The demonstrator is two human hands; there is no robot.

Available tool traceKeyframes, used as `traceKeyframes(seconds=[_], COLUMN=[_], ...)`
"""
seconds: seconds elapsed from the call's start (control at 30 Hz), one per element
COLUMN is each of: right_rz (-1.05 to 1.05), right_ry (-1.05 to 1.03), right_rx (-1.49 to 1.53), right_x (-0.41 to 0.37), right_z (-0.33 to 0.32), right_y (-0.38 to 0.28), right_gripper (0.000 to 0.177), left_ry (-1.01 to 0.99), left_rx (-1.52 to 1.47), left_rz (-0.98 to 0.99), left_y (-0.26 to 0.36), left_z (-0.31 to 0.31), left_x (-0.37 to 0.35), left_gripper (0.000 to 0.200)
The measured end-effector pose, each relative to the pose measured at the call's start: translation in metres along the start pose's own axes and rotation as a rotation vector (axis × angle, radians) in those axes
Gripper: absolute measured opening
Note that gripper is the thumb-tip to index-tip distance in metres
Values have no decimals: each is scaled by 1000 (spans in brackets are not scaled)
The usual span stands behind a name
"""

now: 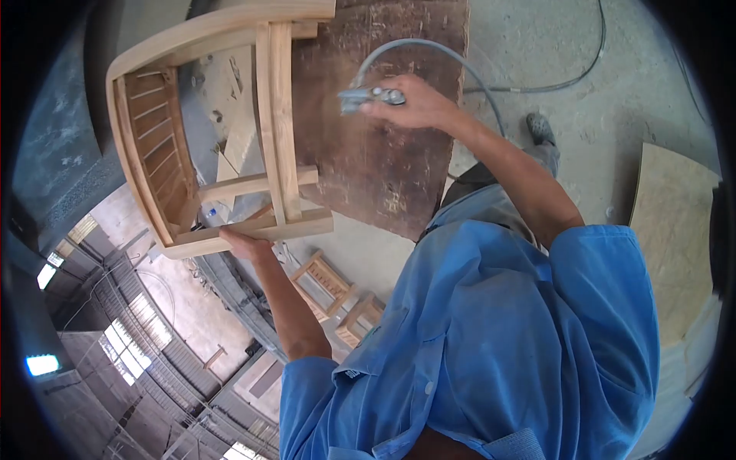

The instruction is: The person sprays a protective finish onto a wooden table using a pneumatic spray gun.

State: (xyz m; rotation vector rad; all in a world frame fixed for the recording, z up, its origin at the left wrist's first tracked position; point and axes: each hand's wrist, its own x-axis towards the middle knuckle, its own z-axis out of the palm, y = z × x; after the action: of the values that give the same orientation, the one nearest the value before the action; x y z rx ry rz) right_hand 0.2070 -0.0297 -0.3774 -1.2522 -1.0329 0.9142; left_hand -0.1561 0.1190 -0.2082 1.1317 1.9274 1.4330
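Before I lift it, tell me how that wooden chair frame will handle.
The chair frame looks stiff: thick jointed wooden rails. Likely bulky and awkward for one hand; the left hand grips just one rail. It sits tilted, so it may tip if let go.

Soft daylight fills the place, so the floor (613, 84) looks pale and bright, with only faint shadows. The roof windows (123, 341) glow white, and one spot (42, 364) is a blue-white glare. Everything bends round like a ball and the corners go black; the chair (276, 115) and the tool (372, 96) in my right hand (410, 103) look sharp, the far roof (192, 376) a bit fuzzy.
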Motion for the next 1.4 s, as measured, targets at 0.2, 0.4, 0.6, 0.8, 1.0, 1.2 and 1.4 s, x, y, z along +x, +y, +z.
traceKeyframes(seconds=[0.2, 0.4, 0.6, 0.8, 1.0, 1.2, 1.4], right_rz=[173, 176, 54, 14, -94, 8, 48], right_ry=[-360, -309, -324, -428, -382, 357, 335], right_rx=[8, -120, -35, -42, -94, -183, -247], right_x=[-19, -54, -61, -91, -93, -64, -24], right_z=[53, 66, 59, 44, 44, -58, -74], right_y=[12, 16, -20, -82, -125, -142, -183], right_gripper=[54, 58, 55, 53, 53, 37, 45], left_ry=[-33, 0, 13, 24, 10, -155, 100], left_rx=[9, 29, 32, 25, -83, -130, -127], left_rz=[26, 26, -5, 29, 51, 241, 308], left_y=[-1, -2, 2, -9, -18, 12, 28], left_z=[8, 7, 4, -7, -19, -40, -16], left_x=[-8, 3, -11, 13, 20, 43, 30], left_gripper=[87, 84, 83, 76, 62, 42, 41])
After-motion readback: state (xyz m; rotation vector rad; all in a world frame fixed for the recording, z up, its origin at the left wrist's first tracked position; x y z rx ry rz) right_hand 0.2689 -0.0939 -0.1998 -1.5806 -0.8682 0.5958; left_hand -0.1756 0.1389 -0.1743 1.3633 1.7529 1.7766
